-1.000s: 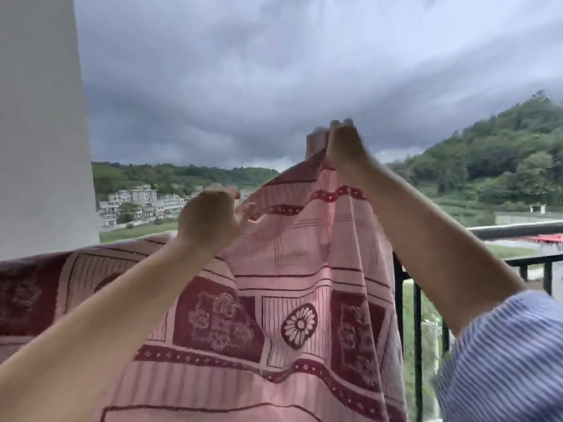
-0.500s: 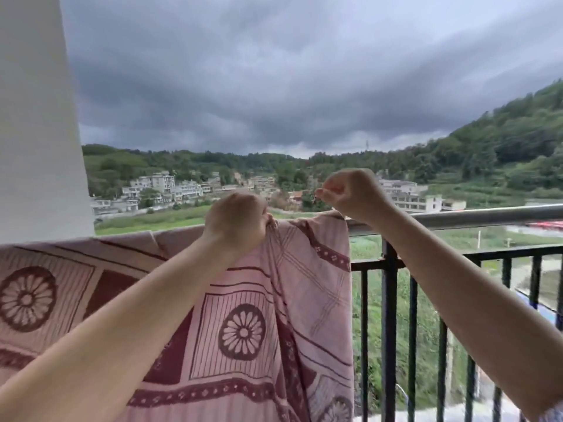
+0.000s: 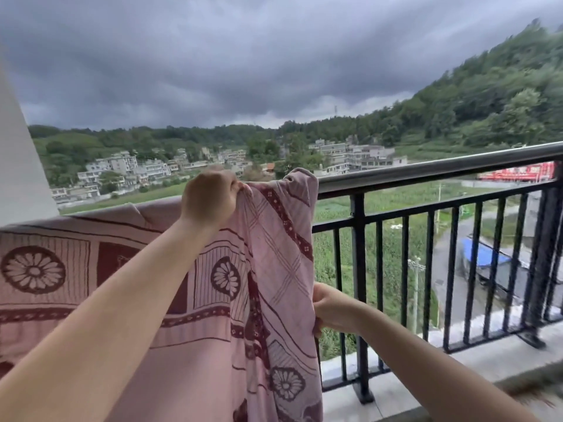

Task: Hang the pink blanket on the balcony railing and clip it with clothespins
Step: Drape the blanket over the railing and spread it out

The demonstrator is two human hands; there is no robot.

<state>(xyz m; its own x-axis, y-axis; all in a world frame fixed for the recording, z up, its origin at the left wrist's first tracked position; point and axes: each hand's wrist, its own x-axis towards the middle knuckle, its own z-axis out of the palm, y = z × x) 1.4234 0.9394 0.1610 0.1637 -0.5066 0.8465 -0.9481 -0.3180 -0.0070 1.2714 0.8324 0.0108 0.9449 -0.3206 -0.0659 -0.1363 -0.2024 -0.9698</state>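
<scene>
Pink blanket (image 3: 128,300) draped over the railing (image 3: 426,170), hanging down its near side, right corner bunched up on the top bar. Left hand (image 3: 208,201) at the top of the railing, fingers curled tight round a gathered fold of blanket. Right hand (image 3: 332,306) lower, below the top bar, pinching the blanket's hanging right edge. White pillar (image 3: 21,166) at the railing's left end.

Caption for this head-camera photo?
Left hand and right hand spread a pink blanket over the balcony railing.
</scene>
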